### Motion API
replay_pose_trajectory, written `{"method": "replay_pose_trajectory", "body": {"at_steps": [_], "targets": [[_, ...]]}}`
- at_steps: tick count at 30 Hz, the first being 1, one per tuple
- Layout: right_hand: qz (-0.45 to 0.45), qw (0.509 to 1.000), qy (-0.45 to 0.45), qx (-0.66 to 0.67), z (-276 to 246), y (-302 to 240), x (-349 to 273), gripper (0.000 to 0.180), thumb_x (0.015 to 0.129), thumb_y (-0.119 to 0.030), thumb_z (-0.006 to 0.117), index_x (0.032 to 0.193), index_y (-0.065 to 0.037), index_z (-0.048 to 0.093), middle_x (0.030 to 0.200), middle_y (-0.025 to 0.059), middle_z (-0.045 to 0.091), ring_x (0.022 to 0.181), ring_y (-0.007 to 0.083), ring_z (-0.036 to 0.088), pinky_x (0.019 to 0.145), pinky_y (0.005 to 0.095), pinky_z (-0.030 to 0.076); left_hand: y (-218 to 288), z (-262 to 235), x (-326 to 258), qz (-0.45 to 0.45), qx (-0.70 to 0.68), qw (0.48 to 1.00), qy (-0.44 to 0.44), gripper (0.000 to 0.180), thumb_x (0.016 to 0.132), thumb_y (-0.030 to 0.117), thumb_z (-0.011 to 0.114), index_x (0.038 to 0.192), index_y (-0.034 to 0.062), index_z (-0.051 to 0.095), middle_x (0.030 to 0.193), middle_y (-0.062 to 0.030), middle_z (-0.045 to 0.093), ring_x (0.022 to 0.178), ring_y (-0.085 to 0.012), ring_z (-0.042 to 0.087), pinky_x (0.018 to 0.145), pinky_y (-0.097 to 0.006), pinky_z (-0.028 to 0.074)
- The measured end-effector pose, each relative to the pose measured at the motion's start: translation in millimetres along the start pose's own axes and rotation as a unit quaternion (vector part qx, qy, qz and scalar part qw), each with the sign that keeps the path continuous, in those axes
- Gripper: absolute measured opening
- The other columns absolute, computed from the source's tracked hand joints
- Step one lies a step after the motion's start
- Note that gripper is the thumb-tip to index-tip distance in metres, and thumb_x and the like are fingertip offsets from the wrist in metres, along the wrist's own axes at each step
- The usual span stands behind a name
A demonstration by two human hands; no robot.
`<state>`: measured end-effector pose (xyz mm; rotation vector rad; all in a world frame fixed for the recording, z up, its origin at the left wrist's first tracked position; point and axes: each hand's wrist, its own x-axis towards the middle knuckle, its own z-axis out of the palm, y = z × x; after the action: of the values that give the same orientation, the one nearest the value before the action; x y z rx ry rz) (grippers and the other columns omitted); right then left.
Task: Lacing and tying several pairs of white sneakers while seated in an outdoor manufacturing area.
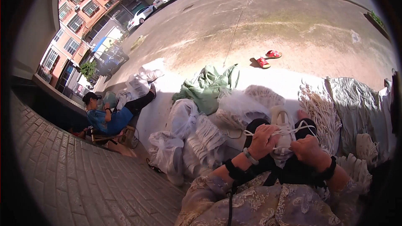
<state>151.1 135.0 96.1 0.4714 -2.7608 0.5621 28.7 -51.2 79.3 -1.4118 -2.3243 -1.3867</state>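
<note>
A white sneaker [281, 117] rests over my lap with its toe pointing away from me. White shoelaces [288, 131] cross its upper, and loose ends stick out to both sides. My left hand [263, 141] is closed on a shoelace at the shoe's left edge, its fingertips curled over the lacing. On the other side my right hand [311, 152] is pinched around a lace close to the shoe's opening. Both wrists wear black bands, and the left also has a bracelet [251, 156]. The fingertips' exact hold is partly hidden.
Loose white laces [320, 111] lie in a heap at the right, beside a grey sheet [354, 104]. Plastic bags [166, 146] and stacked white pieces [205, 142] stand at my left. Beyond are green cloth [205, 86] and red slippers [268, 59]. A person [109, 117] sits further left.
</note>
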Motion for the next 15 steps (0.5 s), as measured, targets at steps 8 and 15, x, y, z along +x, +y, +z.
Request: {"method": "replay_pose_trajectory", "body": {"at_steps": [8, 15], "targets": [[0.045, 0.995, 0.045, 0.077, 27, 1, -12, 0.012, 0.074, -0.02, 0.062, 0.071, -0.011, 0.055, 0.06, 0.0069, 0.057, 0.05, 0.0279, 0.055, 0.046, 0.0378, 0.04, 2, 41, -9, -0.105, -0.184, 0.947, -0.243, 0.026, 0.091, 0.024, 0.049, 0.095, 0.0006, 0.06, 0.073, -0.0143, 0.059, 0.065, -0.0174, 0.056, 0.063, -0.03, 0.046], [0.039, 0.996, 0.017, 0.082, 36, 9, -22, 0.013, 0.076, -0.02, 0.06, 0.069, -0.012, 0.054, 0.057, 0.0073, 0.054, 0.051, 0.0289, 0.056, 0.049, 0.0392, 0.042, -10, 42, -20, -0.192, -0.255, 0.906, -0.278, 0.02, 0.089, 0.019, 0.054, 0.086, -0.0002, 0.061, 0.065, -0.0024, 0.055, 0.065, -0.0038, 0.047, 0.058, -0.025, 0.043]]}}
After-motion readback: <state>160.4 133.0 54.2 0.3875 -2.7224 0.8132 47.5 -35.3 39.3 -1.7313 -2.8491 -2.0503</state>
